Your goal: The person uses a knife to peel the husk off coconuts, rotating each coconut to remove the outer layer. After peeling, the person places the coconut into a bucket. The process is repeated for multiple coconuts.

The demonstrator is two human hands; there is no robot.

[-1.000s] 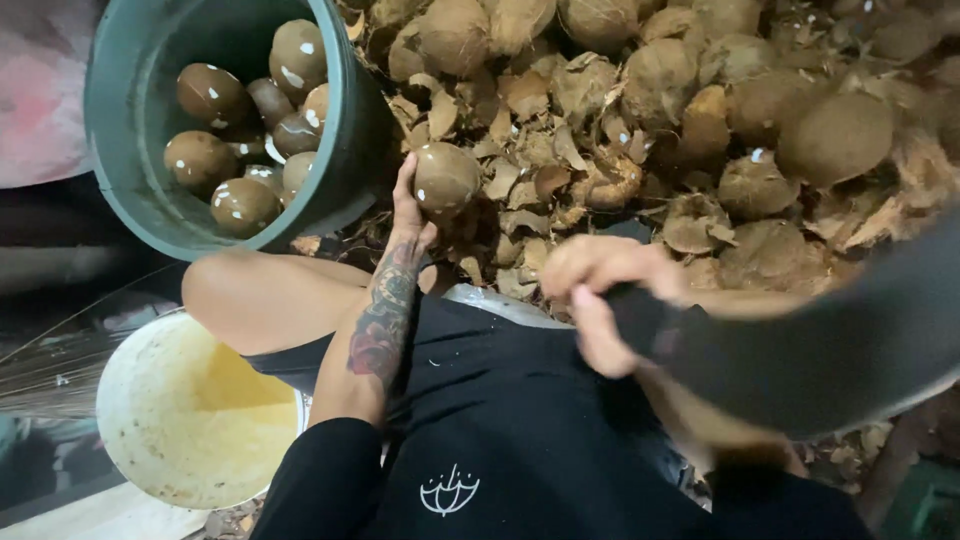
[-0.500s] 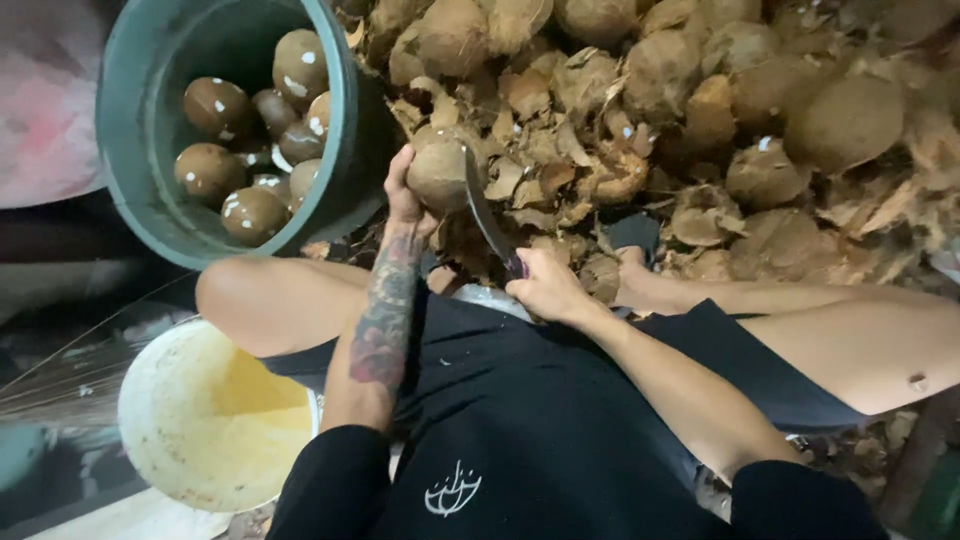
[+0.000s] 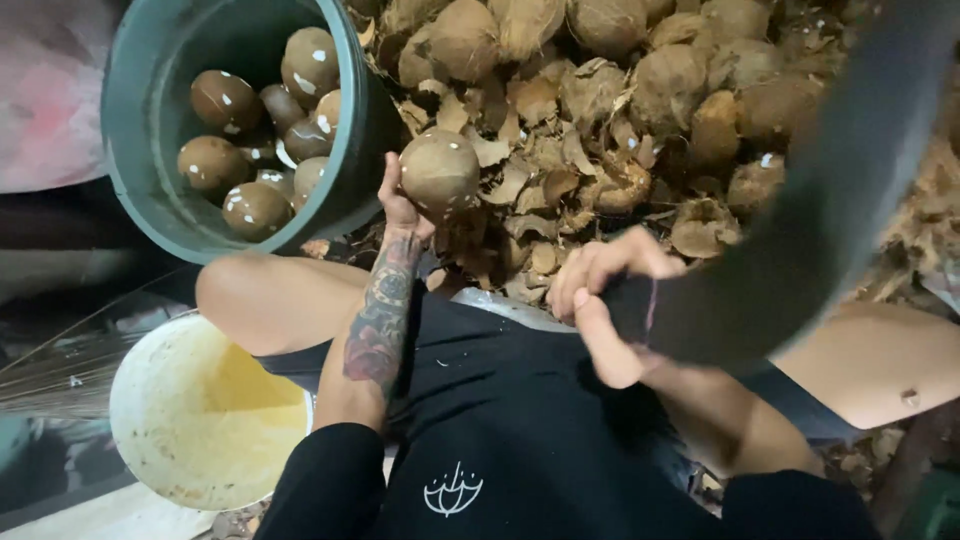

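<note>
My left hand (image 3: 398, 205) grips a round brown coconut (image 3: 438, 172) and holds it out in front of my knees, over the husk scraps. My right hand (image 3: 600, 300) is closed around the dark handle of a big cleaver (image 3: 810, 210). Its wide dark blade is raised close to the camera and runs blurred toward the upper right. My left forearm carries a tattoo. Both knees are bare below black shorts.
A dark green tub (image 3: 140, 130) at the upper left holds several peeled coconuts (image 3: 255, 208). A white bucket (image 3: 150, 420) with yellowish liquid stands by my left knee. A heap of husked coconuts and husk pieces (image 3: 620, 110) fills the ground ahead.
The cleaver, whose blade was down against the coconut half a second ago, has swung up toward the camera. The left hand still holds the coconut in about the same place.
</note>
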